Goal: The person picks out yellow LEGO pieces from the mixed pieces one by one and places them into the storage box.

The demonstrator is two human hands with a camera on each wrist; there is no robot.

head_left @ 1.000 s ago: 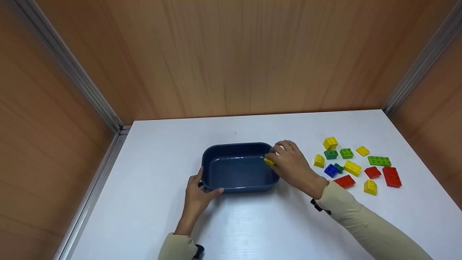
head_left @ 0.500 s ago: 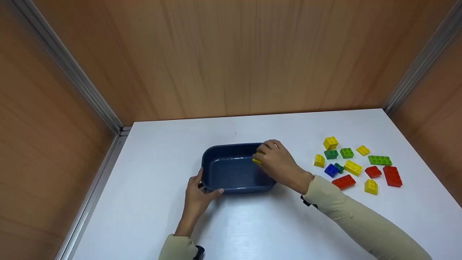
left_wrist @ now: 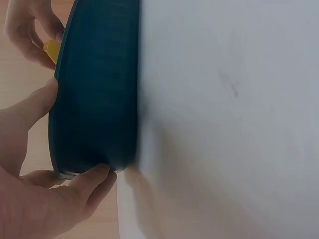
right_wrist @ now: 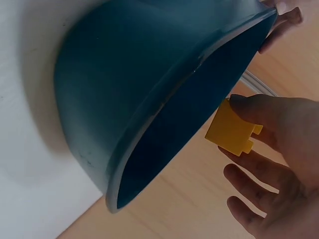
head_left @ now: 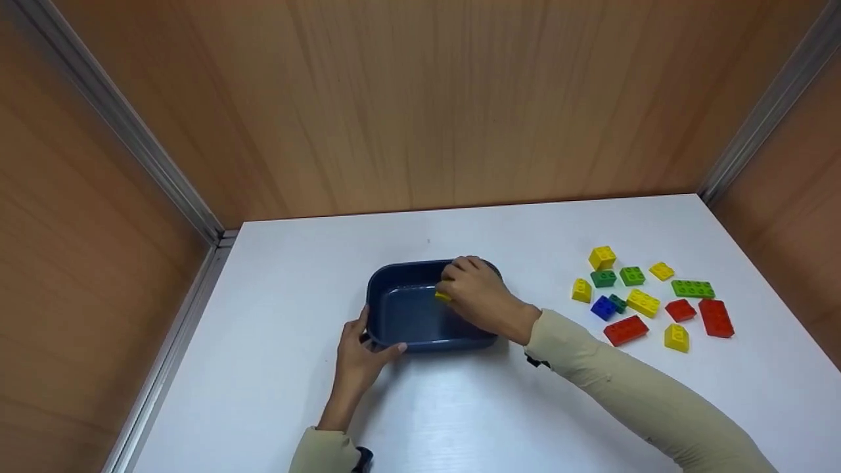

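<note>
A dark blue rectangular dish (head_left: 407, 322) stands on the white table. My left hand (head_left: 360, 358) grips its left end, thumb at the near rim and fingers round the end, as the left wrist view also shows. Over the right half of the dish, my right hand (head_left: 478, 294) pinches a yellow toy building brick (right_wrist: 232, 128) between thumb and fingers. In the right wrist view the brick is at the level of the dish's rim, studs towards the palm. The right hand hides part of the dish's inside in the head view.
Several loose bricks lie on the right of the table (head_left: 263, 315), among them a red brick (head_left: 625, 330), a blue brick (head_left: 603, 308), a yellow brick (head_left: 642, 303) and a long green brick (head_left: 692, 289). Wooden panels (head_left: 427, 105) enclose the table at the back and sides.
My right hand has moved left with the yellow brick, from the dish's right rim to over its inside. The left hand and the dish stay in place.
</note>
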